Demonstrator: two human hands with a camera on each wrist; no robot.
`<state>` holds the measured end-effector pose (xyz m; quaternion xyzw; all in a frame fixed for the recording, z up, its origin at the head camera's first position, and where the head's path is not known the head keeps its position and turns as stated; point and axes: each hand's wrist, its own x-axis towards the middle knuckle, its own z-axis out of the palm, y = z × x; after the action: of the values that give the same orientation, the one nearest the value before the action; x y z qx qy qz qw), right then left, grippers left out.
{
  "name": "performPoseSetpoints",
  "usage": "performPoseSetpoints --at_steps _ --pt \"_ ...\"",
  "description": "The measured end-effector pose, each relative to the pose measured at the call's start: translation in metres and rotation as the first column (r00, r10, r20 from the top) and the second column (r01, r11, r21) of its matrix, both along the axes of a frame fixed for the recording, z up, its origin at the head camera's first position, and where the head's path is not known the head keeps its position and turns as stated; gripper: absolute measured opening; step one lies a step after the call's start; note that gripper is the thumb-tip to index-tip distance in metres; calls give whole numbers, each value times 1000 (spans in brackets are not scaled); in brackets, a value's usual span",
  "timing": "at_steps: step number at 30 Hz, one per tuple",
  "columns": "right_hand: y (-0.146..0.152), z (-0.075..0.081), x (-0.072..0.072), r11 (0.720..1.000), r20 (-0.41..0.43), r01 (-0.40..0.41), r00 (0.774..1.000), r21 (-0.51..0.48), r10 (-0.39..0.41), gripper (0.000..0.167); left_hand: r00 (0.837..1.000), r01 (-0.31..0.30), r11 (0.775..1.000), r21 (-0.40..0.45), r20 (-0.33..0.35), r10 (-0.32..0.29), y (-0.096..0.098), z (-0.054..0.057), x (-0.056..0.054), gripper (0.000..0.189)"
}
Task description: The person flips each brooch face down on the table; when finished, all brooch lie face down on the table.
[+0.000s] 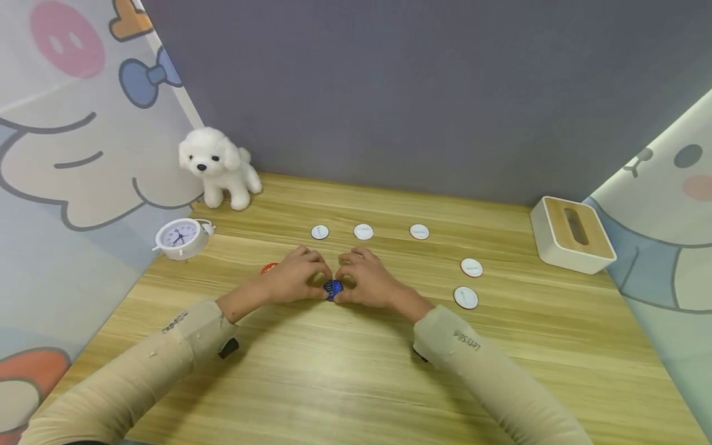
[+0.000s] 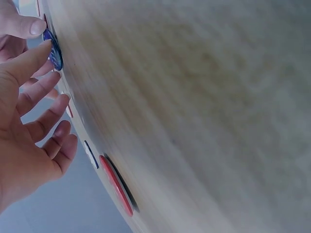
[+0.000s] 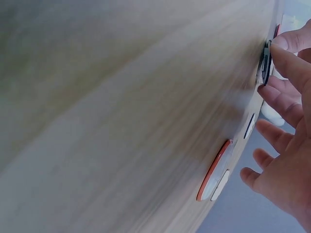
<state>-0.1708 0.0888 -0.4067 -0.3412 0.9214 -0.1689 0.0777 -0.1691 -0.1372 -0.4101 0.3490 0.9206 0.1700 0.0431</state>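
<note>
A blue round pin badge (image 1: 334,288) with lighter markings is held between both hands near the middle of the table. My left hand (image 1: 297,275) pinches its left edge with thumb and forefinger. On the opposite edge, my right hand (image 1: 368,278) pinches it the same way. Both wrist views show the badge (image 2: 54,50) tipped on edge close over the wood; its dark rim and back (image 3: 266,63) face the right wrist camera. The remaining fingers of each hand are spread and loosely bent. A red badge (image 1: 269,267) lies partly hidden behind the left hand.
Several badges lie white back up: a row of three along the back, including a middle one (image 1: 363,232), and two at right, one (image 1: 466,298) nearer. A white alarm clock (image 1: 182,238) and plush dog (image 1: 219,165) stand left; a tissue box (image 1: 573,235) stands right.
</note>
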Motion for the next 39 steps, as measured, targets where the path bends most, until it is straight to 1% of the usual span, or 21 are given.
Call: performPoseSetpoints --at_steps 7,13,19,24,30,34,39 --pt "-2 -1 0 1000 22 7 1000 -9 -7 36 1000 -14 1000 -5 20 14 1 0 0 33" --pt "-2 0 -2 999 48 26 999 -42 -24 32 1000 -15 1000 -10 4 15 2 3 -2 30" --pt "-3 2 -2 997 73 31 997 -67 -26 22 1000 -6 1000 9 5 6 1 1 -2 28" --pt "-4 2 -3 997 74 31 997 -75 -26 15 1000 8 999 43 -6 -8 -3 -3 -2 20" --pt "-4 2 -4 995 56 22 998 -101 -16 11 1000 26 995 94 -18 -24 -6 -2 0 15" --pt "-3 1 -4 994 31 18 999 -112 -14 9 1000 23 995 100 -15 -22 -5 1 1 15" --pt "-4 1 -5 993 6 14 1000 -116 -13 9 999 26 994 103 -35 -23 -5 1 0 14"
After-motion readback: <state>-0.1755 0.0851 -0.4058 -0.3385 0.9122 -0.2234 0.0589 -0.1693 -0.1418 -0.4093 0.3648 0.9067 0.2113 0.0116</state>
